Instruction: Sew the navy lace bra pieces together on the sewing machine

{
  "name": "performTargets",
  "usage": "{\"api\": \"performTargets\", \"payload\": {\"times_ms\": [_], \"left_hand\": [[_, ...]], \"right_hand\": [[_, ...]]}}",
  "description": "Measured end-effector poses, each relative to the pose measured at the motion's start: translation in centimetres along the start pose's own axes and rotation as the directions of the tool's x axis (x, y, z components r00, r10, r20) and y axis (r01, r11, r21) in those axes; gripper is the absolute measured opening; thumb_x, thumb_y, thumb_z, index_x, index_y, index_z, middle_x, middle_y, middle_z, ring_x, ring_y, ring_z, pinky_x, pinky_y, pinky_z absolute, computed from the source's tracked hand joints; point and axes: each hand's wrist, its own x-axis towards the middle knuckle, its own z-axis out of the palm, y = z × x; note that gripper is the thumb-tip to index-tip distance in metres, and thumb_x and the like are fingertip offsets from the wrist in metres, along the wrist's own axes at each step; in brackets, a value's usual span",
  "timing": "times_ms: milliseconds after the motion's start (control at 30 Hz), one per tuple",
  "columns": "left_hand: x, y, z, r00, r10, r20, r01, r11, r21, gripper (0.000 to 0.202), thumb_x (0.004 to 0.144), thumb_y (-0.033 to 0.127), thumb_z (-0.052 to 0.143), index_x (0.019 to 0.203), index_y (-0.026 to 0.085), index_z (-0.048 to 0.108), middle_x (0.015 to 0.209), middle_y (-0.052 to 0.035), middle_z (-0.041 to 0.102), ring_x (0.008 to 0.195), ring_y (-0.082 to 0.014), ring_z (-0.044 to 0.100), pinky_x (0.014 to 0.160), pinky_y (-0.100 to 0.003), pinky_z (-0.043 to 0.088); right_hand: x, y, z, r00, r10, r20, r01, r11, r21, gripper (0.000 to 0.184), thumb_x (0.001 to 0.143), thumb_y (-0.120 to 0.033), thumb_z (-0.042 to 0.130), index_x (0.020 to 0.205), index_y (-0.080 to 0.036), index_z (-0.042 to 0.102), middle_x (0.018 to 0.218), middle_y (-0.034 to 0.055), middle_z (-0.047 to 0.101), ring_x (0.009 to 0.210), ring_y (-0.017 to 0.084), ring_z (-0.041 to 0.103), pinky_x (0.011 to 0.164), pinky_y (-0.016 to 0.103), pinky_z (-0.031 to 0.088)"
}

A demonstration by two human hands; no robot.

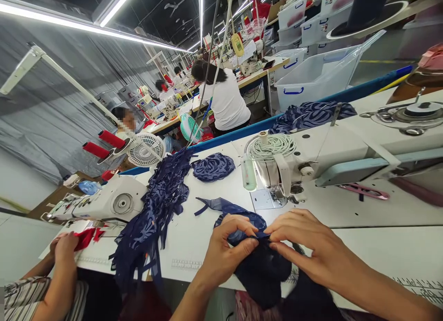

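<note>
My left hand (226, 251) and my right hand (306, 245) both pinch a dark navy fabric piece (259, 265) at the table's near edge. The fingertips meet at the fabric's top fold. The piece hangs partly over the edge toward me. A strip of the same navy cloth (221, 205) trails away from my hands across the white table (194, 238). Just beyond stands a white sewing machine (346, 159), with its needle and presser foot (278, 191) a short way past my fingers.
A heap of navy patterned pieces (157, 210) lies to the left and a small stack (212, 166) further back. More cloth (311, 115) rests behind the machine. At the left, a co-worker's hand (65, 247) holds red fabric beside another sewing machine (104, 203). Other seated people and bins (314, 76) are behind.
</note>
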Motion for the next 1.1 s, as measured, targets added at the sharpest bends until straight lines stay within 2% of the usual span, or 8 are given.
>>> {"api": "performTargets", "payload": {"times_ms": [267,400,500,600,667,800,967,1100], "left_hand": [[-1.7,-0.2,0.6,0.993,-0.114,0.025,0.117,0.977,-0.18,0.028,0.084,0.049,0.077,0.081,0.022,0.071,0.092,-0.0056,0.079,0.094,-0.026,0.073,0.126,-0.06,0.009],[-2.3,-2.7,-0.9,0.983,-0.182,0.002,0.18,0.968,-0.177,0.033,0.081,0.051,0.078,0.079,0.019,0.07,0.085,-0.0033,0.076,0.079,-0.0189,0.07,0.117,-0.051,0.036],[-0.6,-3.5,-5.1,0.964,-0.235,-0.123,0.218,0.967,-0.133,0.033,0.08,0.049,0.078,0.08,0.017,0.069,0.08,-0.003,0.073,0.074,-0.018,0.067,0.076,-0.032,0.056],[1.5,-1.9,-9.9,0.937,0.085,-0.338,0.011,0.962,0.271,0.019,0.088,0.038,0.069,0.089,0.019,0.071,0.088,-0.0036,0.075,0.082,-0.0192,0.069,0.083,-0.034,0.055],[1.8,-0.8,-11.2,0.841,0.45,-0.302,-0.175,0.753,0.635,0.008,0.091,0.025,0.067,0.097,0.023,0.071,0.095,-0.0016,0.077,0.088,-0.0189,0.071,0.105,-0.044,0.048],[0.3,-3.1,-6.5,0.722,0.692,0.021,-0.35,0.338,0.874,0.026,0.088,0.002,0.059,0.105,0.021,0.065,0.096,-0.0031,0.078,0.082,-0.0158,0.072,0.121,-0.047,0.03],[0.6,-8.4,4.3,0.85,0.522,0.066,-0.353,0.473,0.807,0.026,0.089,0.0,0.046,0.095,0.017,0.063,0.083,-0.0047,0.074,0.072,-0.0163,0.068,0.116,-0.045,0.037],[3.0,-8.1,6.7,0.853,0.487,0.19,-0.441,0.476,0.761,0.02,0.089,0.006,0.05,0.084,0.018,0.064,0.078,-0.0048,0.07,0.073,-0.0176,0.066,0.11,-0.046,0.045]], "right_hand": [[-0.2,-0.9,-1.4,0.985,0.074,0.154,-0.061,0.994,-0.086,0.007,0.098,-0.025,0.056,0.093,-0.026,0.06,0.082,-0.0004,0.065,0.076,0.017,0.059,0.067,0.031,0.045],[1.7,-1.7,1.6,0.986,-0.066,0.154,0.109,0.95,-0.292,0.02,0.088,-0.007,0.051,0.083,-0.024,0.06,0.079,0.0021,0.063,0.068,0.017,0.055,0.058,0.03,0.037],[6.5,-2.1,5.6,0.989,-0.014,0.148,0.08,0.89,-0.449,0.02,0.081,-0.003,0.052,0.076,-0.02,0.061,0.071,0.0002,0.058,0.053,0.012,0.05,0.045,0.024,0.026],[12.3,-2.5,8.5,0.993,-0.03,0.116,0.081,0.883,-0.463,0.042,0.101,-0.01,0.026,0.088,-0.013,0.065,0.077,-0.0016,0.057,0.066,0.006,0.06,0.056,0.016,0.036],[14.3,-2.3,9.2,0.994,-0.068,0.083,0.098,0.891,-0.443,0.042,0.106,-0.014,0.022,0.104,-0.01,0.064,0.092,0.0004,0.062,0.082,0.008,0.065,0.068,0.019,0.046],[10.7,1.2,8.1,0.96,-0.237,0.153,0.277,0.895,-0.351,0.025,0.102,-0.01,0.041,0.094,-0.015,0.064,0.084,-0.0007,0.066,0.069,0.009,0.062,0.059,0.019,0.046],[2.5,7.8,3.8,0.929,-0.281,0.242,0.343,0.898,-0.274,0.028,0.102,-0.012,0.041,0.096,-0.019,0.067,0.084,0.0035,0.069,0.075,0.013,0.064,0.064,0.022,0.05],[-0.1,9.8,0.9,0.955,-0.169,0.245,0.235,0.933,-0.273,0.034,0.103,-0.014,0.037,0.108,-0.024,0.069,0.09,0.0027,0.07,0.082,0.013,0.065,0.067,0.021,0.051]]}}
